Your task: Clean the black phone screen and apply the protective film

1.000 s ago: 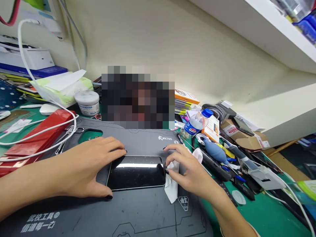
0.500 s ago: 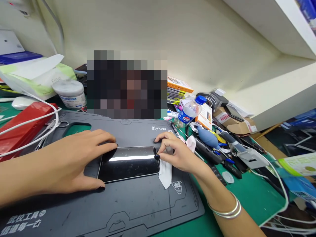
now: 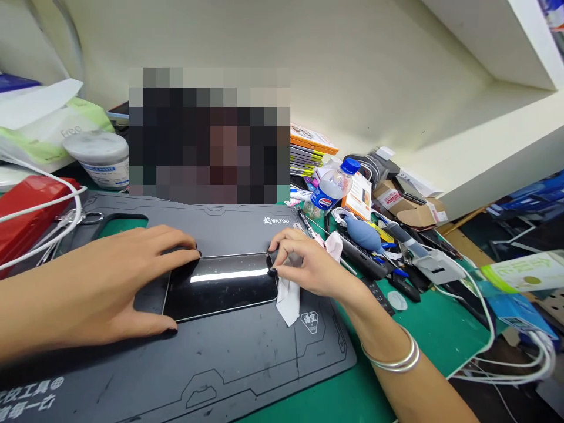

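Note:
A black-screened smartphone (image 3: 224,294) lies face up on the dark grey work mat (image 3: 229,358), a bright streak of light reflected across its glass. My left hand (image 3: 136,282) grips the phone's left end, thumb at the near edge and fingers at the far edge. At the right end, my right hand (image 3: 304,261) is closed in a pinch, thumb tip against the phone's edge. What sits between those fingertips, if anything, is hidden. Under the right hand, a white tissue (image 3: 288,305) spreads onto the mat beside the phone.
To the left are a red box (image 3: 30,220), white cables, a lidded paste tub (image 3: 99,155) and a tissue pack (image 3: 53,132). On the right crowd a drink bottle (image 3: 332,188), a blue air blower (image 3: 363,235), cartons and tools. A blurred patch covers the area behind the mat.
The camera view has shifted slightly, so everything appears a little further left and higher. Both hands, the phone and the tissue keep nearly the same places on the mat.

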{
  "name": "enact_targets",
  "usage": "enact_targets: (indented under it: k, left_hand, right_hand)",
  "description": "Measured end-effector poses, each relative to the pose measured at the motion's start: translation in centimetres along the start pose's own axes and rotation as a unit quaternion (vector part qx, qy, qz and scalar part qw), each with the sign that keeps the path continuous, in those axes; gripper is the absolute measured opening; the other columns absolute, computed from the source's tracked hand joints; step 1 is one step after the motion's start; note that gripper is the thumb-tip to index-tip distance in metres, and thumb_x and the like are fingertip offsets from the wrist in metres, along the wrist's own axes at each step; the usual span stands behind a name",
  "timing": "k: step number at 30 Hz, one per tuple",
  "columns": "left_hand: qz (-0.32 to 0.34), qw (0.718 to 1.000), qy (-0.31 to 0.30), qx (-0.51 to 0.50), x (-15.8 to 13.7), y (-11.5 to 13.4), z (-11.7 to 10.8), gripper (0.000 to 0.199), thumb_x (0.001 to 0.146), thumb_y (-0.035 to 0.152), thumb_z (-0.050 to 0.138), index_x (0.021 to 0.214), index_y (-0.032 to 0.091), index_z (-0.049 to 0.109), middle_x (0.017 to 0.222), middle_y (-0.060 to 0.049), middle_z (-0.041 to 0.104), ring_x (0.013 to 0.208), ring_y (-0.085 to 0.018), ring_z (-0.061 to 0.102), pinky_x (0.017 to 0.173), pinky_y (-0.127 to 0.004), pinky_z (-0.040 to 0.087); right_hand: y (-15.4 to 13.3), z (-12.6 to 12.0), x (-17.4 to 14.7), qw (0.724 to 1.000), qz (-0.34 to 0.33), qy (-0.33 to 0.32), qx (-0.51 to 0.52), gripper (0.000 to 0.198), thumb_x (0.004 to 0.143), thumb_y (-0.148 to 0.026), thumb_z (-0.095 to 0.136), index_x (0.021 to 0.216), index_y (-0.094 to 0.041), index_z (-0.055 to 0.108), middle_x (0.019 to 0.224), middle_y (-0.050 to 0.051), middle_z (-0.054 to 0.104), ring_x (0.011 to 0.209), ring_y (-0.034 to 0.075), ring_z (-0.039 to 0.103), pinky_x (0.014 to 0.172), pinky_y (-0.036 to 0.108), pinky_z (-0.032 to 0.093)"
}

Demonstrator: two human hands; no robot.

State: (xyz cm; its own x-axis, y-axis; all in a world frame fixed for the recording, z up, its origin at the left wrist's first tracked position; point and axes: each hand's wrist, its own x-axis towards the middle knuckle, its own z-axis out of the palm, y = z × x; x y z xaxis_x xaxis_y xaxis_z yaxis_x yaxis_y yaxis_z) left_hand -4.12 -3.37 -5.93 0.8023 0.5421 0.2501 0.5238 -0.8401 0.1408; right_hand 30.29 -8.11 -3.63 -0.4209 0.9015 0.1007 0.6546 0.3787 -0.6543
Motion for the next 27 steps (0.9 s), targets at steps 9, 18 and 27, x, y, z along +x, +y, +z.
enact_targets:
  k: [9, 18, 27]
  left_hand:
    - [-0.039, 0.996, -0.057, -0.062, 0.0, -0.3, 0.0, 0.061, 0.079, 0.061, 0.071, 0.131, 0.03, 0.072, 0.139, -0.008, 0.07, 0.116, -0.038, 0.071, 0.103, -0.053, 0.061]
    - [-0.002, 0.996, -0.076, -0.044, 0.4, -0.7, -0.6, 0.059, 0.082, 0.055, 0.073, 0.134, 0.029, 0.071, 0.141, -0.007, 0.07, 0.115, -0.035, 0.072, 0.103, -0.048, 0.061]
    - [0.017, 0.992, -0.111, -0.064, 1.1, -1.0, -0.9, 0.048, 0.083, 0.05, 0.076, 0.126, 0.027, 0.074, 0.137, -0.013, 0.069, 0.114, -0.038, 0.071, 0.095, -0.05, 0.063]
  right_hand:
    - [2.1, 1.8, 1.7, 0.995, 0.01, 0.093, 0.031, 0.022, 0.083, -0.006, 0.065, 0.073, -0.024, 0.057, 0.081, -0.001, 0.065, 0.081, 0.018, 0.064, 0.08, 0.034, 0.049]
    - [1.2, 0.6, 0.5, 0.994, -0.007, 0.105, 0.039, 0.016, 0.081, -0.008, 0.063, 0.076, -0.023, 0.062, 0.091, 0.001, 0.064, 0.089, 0.02, 0.064, 0.085, 0.038, 0.047]
    - [-3.5, 2.9, -0.1, 0.999, -0.002, 0.027, 0.017, 0.024, 0.069, 0.003, 0.068, 0.065, -0.02, 0.062, 0.087, -0.002, 0.057, 0.087, 0.018, 0.053, 0.086, 0.039, 0.039]
